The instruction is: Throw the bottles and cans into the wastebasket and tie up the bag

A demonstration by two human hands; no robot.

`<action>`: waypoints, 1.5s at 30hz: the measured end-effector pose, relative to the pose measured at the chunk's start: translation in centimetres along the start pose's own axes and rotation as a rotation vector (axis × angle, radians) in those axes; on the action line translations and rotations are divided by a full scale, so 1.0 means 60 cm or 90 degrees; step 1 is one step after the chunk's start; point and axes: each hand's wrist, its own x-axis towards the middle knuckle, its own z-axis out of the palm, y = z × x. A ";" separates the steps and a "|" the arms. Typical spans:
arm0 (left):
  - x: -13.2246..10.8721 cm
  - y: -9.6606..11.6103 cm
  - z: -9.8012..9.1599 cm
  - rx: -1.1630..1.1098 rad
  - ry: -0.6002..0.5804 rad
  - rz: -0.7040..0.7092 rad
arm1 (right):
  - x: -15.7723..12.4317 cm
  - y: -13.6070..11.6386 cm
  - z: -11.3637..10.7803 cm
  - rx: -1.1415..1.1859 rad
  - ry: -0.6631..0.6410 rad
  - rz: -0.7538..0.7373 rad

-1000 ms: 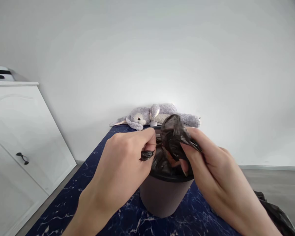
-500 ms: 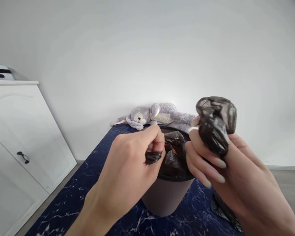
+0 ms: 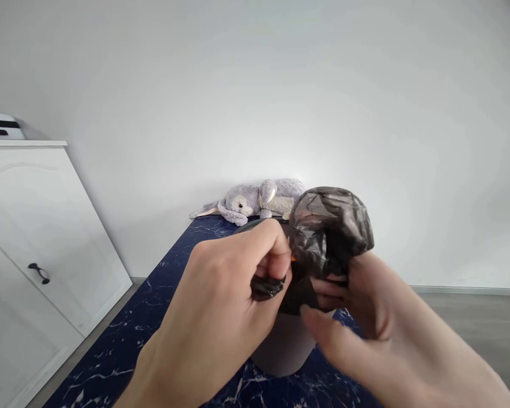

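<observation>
My left hand (image 3: 229, 289) is closed around a twisted end of a black plastic bin bag (image 3: 329, 226), and a short dark tuft sticks out of the fist. Opposite it, my right hand (image 3: 378, 328) has a crumpled, see-through loop of the bag over its curled fingers, while the thumb stands away from them. Both hands are above a grey waste bin (image 3: 283, 345) with a dark rim. The hands and the bag hide most of the bin's mouth. A small orange spot shows between the hands.
The bin stands on a dark blue marble-patterned table (image 3: 153, 317). Behind it, a grey plush rabbit (image 3: 242, 199) lies against the white wall (image 3: 246, 85). To the left is a white cabinet (image 3: 29, 221) with a black handle (image 3: 39, 273).
My right hand has moved left and turned, bringing the bag loop close to my left fist. My left hand keeps its grip in nearly the same place.
</observation>
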 end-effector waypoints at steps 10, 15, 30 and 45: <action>-0.016 0.028 0.003 -0.097 0.018 0.077 | -0.005 0.007 0.022 -0.072 -0.085 -0.040; -0.017 0.027 0.003 -0.180 0.013 0.087 | -0.006 0.019 0.017 0.019 -0.081 0.003; 0.025 -0.026 -0.005 -0.239 -0.295 0.068 | -0.018 0.040 0.003 -0.081 0.047 -0.023; 0.019 -0.061 0.016 -0.411 -0.082 -0.188 | 0.016 0.036 -0.013 0.318 0.177 0.143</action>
